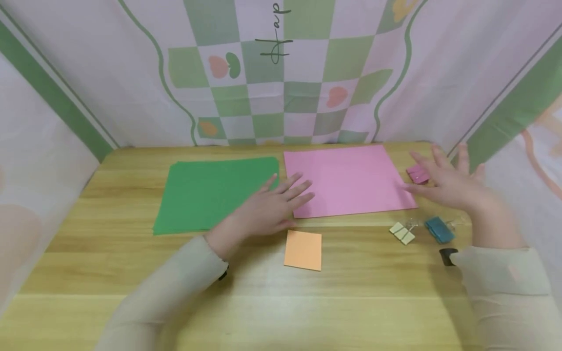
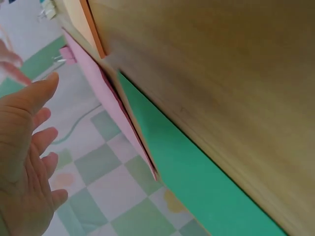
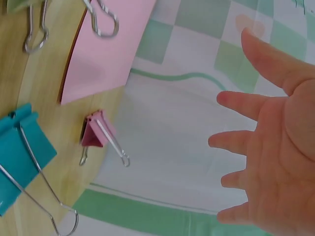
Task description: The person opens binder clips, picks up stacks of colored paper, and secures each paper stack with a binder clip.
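Observation:
My left hand (image 1: 269,209), fingers spread, hovers over the gap between a stack of green paper (image 1: 210,195) and a stack of pink paper (image 1: 347,180). In the left wrist view the palm of that hand (image 2: 24,157) faces the papers and holds nothing. At the right, my right hand (image 1: 454,183) is spread and raised near a pink binder clip (image 1: 418,174), which it partly covers in the head view. The right wrist view shows the pink binder clip (image 3: 97,130) standing apart from the bare palm (image 3: 280,147).
A pad of orange sticky notes (image 1: 303,250) lies in front of the papers. A pale yellow binder clip (image 1: 402,233) and a teal binder clip (image 1: 439,230) rest on the wooden table (image 1: 263,312) at the right. A patterned curtain (image 1: 303,97) hangs behind the table.

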A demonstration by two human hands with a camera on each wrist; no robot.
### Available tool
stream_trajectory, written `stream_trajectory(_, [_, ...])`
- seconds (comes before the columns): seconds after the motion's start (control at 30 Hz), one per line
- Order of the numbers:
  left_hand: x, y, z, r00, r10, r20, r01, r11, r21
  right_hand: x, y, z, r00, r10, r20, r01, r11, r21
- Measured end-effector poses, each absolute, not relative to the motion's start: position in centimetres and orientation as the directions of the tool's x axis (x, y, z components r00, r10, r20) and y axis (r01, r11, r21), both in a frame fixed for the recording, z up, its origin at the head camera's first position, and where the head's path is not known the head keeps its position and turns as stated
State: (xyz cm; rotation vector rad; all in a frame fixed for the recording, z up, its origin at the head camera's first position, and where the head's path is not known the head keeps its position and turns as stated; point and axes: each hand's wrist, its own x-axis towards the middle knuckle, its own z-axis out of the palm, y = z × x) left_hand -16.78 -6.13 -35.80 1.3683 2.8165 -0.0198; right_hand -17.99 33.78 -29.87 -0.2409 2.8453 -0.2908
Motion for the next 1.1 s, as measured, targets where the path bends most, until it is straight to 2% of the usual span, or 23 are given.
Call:
stream_trajectory(0.27, [-18.2, -4.3, -36.1, -0.576, 0.815, -0.071, 0.818, 0.574, -0.048, -19.1, 35.5, -29.7, -0.937, -0.185, -0.297, -0.114, 0.964, -0.242])
stream_trajectory(0.47, [-19.0, -3.3, -37.0, -0.580, 0.810, -0.091, 0.814, 0.571, -0.106, -20.7, 36.7, -29.9, -0.934, -0.206, -0.293, -0.123, 0.953, -0.276])
stream_trajectory(0.9, [-19.9, -1.6, -39.0, -0.574, 0.801, -0.173, 0.816, 0.576, -0.039, -24.2, 39.4, -30.7, -0.915, -0.248, -0.318, -0.146, 0.939, -0.311])
stream_trajectory(1.1, [-20.1, -0.9, -39.0, -0.560, 0.782, -0.274, 0.815, 0.580, -0.012, -25.1, 40.3, -30.9, -0.905, -0.226, -0.362, -0.111, 0.944, -0.312])
